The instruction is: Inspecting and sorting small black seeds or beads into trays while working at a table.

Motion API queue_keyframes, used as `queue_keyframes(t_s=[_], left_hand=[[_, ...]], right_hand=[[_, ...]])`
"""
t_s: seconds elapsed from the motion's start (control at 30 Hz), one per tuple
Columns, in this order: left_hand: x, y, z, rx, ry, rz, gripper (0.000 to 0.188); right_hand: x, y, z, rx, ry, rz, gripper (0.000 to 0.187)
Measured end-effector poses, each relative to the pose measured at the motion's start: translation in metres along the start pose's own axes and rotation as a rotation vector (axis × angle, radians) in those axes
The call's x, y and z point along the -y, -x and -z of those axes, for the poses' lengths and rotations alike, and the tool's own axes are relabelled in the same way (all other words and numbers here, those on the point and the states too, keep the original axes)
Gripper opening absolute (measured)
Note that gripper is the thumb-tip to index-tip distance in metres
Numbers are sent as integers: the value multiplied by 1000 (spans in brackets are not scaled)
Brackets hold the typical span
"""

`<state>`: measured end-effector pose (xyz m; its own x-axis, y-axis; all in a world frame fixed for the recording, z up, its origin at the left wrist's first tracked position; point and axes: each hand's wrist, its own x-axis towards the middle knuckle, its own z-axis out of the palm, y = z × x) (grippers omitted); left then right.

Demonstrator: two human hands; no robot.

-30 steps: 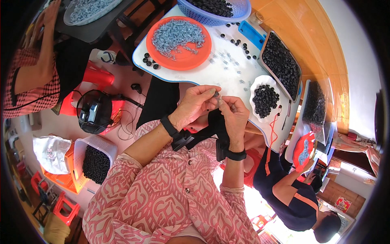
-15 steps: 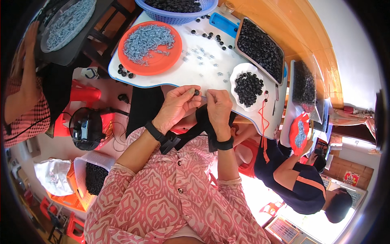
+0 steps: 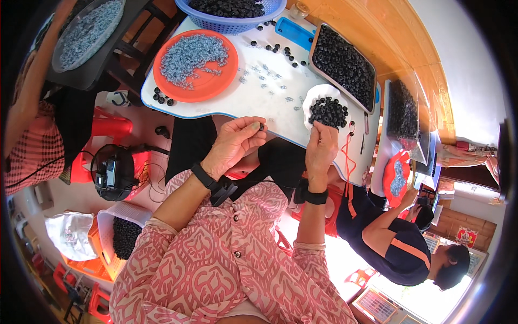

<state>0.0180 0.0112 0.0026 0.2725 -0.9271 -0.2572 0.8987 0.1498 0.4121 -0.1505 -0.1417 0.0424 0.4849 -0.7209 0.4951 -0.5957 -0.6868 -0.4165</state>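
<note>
Between the thumb and fingertips of my left hand (image 3: 236, 141) is a small round black bead-like part (image 3: 261, 127), held just off the table's near edge. My right hand (image 3: 322, 148) is at the near rim of a scalloped white dish (image 3: 308, 100), its fingers pressed together and pointing down. Whatever those fingers hold, if anything, is hidden. Similar black parts (image 3: 328, 112) are heaped in the dish. Farther left, an orange-red plate (image 3: 208, 86) carries many small, clear bluish pieces (image 3: 189, 56).
A tray of black parts (image 3: 345, 65) and a blue basket (image 3: 237, 22) stand toward the back. Loose pieces are scattered across the white table (image 3: 248, 102). A red cord (image 3: 348, 156) hangs over its right edge. Co-workers sit at left and right (image 3: 394, 248).
My right hand has moved right, away from my left hand, to the rim of the white dish. My left hand stays almost in place with the black part.
</note>
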Motion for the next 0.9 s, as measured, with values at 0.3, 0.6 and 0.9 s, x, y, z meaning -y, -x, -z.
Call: queue_keyframes(t_s=[0.3,0.6,0.9], left_hand=[[-2,2,1,-4,1,-16,26],[-2,2,3,-10,5,-15,26],[-2,3,2,-19,8,-17,25]], right_hand=[[-11,-16,-8,149,148,6,10],[-10,-17,0,195,-13,-66,6],[-5,-14,2,269,-111,-73,13]])
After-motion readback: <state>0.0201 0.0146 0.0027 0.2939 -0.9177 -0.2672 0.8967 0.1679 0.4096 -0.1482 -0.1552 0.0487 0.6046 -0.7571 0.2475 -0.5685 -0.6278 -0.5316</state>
